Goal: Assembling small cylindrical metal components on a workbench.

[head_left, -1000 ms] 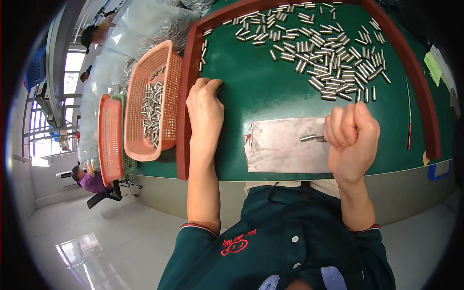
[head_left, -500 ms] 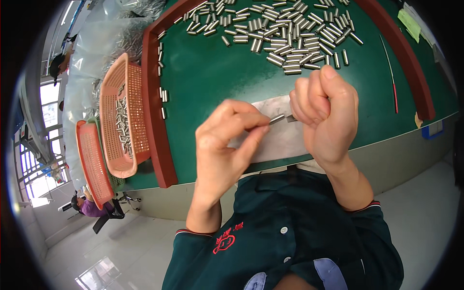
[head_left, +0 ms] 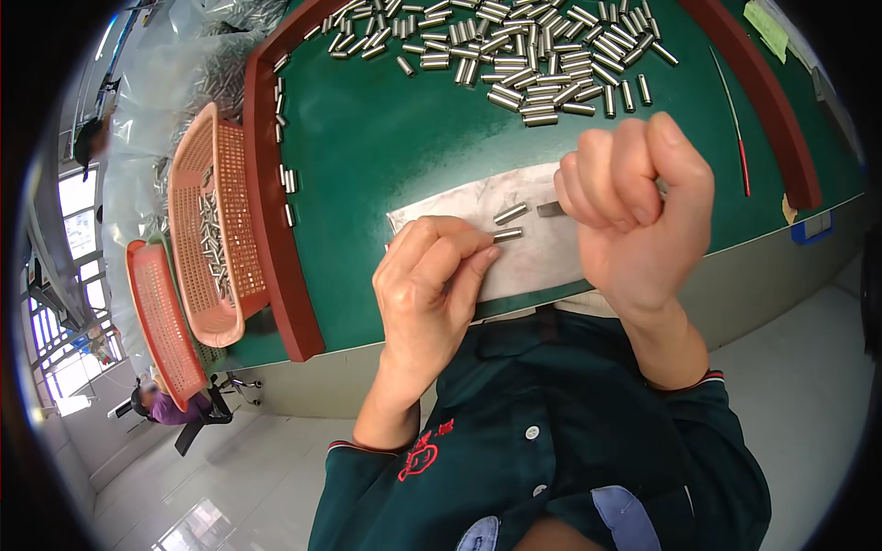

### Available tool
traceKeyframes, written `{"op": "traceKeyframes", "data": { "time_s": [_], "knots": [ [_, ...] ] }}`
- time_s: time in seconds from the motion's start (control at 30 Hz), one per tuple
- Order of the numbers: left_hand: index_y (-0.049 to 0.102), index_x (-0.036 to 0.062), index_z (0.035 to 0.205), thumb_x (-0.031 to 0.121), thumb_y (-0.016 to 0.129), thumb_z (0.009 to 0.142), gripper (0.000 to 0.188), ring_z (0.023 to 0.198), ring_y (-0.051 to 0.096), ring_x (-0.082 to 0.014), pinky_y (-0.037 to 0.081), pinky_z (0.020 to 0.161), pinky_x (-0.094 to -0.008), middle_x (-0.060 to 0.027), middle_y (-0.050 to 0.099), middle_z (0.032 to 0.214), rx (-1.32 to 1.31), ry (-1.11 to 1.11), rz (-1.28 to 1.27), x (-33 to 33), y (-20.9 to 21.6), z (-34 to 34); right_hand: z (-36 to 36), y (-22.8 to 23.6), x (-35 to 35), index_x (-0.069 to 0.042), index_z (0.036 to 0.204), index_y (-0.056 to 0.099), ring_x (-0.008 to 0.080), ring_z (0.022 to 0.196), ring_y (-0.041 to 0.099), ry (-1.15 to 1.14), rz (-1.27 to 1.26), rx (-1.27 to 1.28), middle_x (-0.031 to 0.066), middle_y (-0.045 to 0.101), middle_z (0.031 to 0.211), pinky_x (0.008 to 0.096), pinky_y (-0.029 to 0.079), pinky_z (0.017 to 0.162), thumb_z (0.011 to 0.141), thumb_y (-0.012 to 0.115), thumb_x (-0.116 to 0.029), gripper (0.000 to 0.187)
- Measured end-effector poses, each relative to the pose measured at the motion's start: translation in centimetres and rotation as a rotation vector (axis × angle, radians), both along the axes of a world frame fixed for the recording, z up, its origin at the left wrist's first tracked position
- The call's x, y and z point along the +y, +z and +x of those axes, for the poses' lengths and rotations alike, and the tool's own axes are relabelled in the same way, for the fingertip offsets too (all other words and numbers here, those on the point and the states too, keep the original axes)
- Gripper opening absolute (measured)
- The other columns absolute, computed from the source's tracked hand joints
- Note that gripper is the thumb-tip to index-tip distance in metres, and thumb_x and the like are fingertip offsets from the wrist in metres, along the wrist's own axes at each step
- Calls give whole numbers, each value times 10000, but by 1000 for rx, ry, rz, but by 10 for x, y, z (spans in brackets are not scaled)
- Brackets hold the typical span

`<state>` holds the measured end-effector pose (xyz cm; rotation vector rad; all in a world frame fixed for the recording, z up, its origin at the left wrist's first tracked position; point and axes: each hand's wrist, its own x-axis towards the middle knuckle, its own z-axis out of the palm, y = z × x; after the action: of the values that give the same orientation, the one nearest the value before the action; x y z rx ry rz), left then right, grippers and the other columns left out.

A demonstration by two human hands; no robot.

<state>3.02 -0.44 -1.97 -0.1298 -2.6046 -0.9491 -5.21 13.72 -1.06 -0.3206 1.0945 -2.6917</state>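
Note:
My left hand is closed in a pinch on a short shiny metal cylinder, whose end sticks out past the fingertips over a whitish cloth. Just above it, a second metal cylinder lies tilted, apart from both hands. My right hand makes a fist around a flat metal tool; only its grey tip shows, pointing at the second cylinder, and the rest is hidden in the palm. A large heap of metal cylinders covers the far part of the green tabletop.
Dark red wooden rails edge the table at left and right. Beyond the left one stand a salmon plastic basket with metal pieces, a second basket and clear bags. A thin red-handled tool lies at right.
My right hand has moved right, away from my left. A second cylinder now lies visible on the cloth between the tool tip and my left fingers. More of the cloth shows.

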Motion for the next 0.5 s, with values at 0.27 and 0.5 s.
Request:
{"op": "traceKeyframes", "data": {
  "time_s": [0.27,0.5],
  "knots": [
    [571,30,676,8,695,622,137,579,489,-204,373,488,-301,-50,526,681,-56,69,65,1,-1,-5,6,1,-1,-91,489,256,68,415,196,6,-112,-51,-19,245,444,237,173,395,860,352,-177,393],
    [584,39,695,2,687,616,136,581,489,-204,379,501,-304,-48,518,675,-82,31,50,6,-4,-3,9,1,-4,-130,504,257,68,404,150,51,-23,-48,-30,247,436,235,170,403,890,270,-240,402]
  ]
}}
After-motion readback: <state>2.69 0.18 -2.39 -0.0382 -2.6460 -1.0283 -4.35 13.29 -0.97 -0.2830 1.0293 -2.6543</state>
